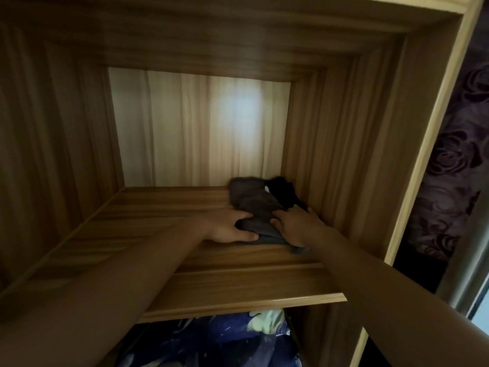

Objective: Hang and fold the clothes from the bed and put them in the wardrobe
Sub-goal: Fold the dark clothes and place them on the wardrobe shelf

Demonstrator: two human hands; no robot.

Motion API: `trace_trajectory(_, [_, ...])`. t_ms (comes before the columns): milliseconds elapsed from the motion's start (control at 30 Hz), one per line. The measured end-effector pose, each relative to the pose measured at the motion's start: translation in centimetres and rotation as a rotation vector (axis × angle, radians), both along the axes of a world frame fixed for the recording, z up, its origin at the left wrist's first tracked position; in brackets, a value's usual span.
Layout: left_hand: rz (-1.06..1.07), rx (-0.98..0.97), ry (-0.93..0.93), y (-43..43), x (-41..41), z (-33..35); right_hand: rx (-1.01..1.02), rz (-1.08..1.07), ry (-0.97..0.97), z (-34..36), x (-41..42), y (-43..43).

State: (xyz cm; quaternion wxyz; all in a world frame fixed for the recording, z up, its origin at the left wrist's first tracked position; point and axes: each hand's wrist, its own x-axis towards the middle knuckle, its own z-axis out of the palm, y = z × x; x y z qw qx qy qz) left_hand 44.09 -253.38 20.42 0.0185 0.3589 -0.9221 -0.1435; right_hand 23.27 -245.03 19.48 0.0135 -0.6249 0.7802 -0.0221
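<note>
My feed is dim and warm-toned overall. One soft bright patch glares on the pale back panel (pixel 201 128) of the wardrobe (pixel 412 128); side walls fall to deep shadow. Forearms near the lens are blurred and dark. Wide-angle bowing bends the shelf (pixel 158 213) edge and frame lines. Detail is soft, slightly smeared throughout.

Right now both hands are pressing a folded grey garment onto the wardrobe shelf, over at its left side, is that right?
Not quite. In the head view the left hand and right hand do press the grey garment onto the shelf, but at its right side, close to the right wall, not the left.
</note>
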Motion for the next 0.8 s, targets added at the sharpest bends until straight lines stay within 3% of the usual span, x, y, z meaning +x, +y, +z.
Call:
trace_trajectory(200, [0.064, -0.042, 0.102, 2.8, 3.1, 2.1, -0.021, 0.067, -0.05, 3.0, 1.0, 2.5])
trace_trajectory(267, [0.125, -0.072, 0.055, 3.6, 4.0, 2.7, -0.021, 0.098, -0.063, 4.0, 1.5, 3.1])
trace_trajectory(433, [0.368, -0.114, -0.105, 3.9, 5.4, 2.5, -0.04, 0.069, 0.123, 4.0, 1.8, 5.0])
trace_trajectory(667, [0.261, -0.173, -0.122, 5.2, 6.1, 3.4, -0.053, 0.005, 0.016, 4.1, 2.3, 8.7])
trace_trajectory(800, [0.056, -0.265, -0.059, 6.5, 6.4, 3.8, -0.089, -0.035, -0.054, 3.6, 4.2, 12.0])
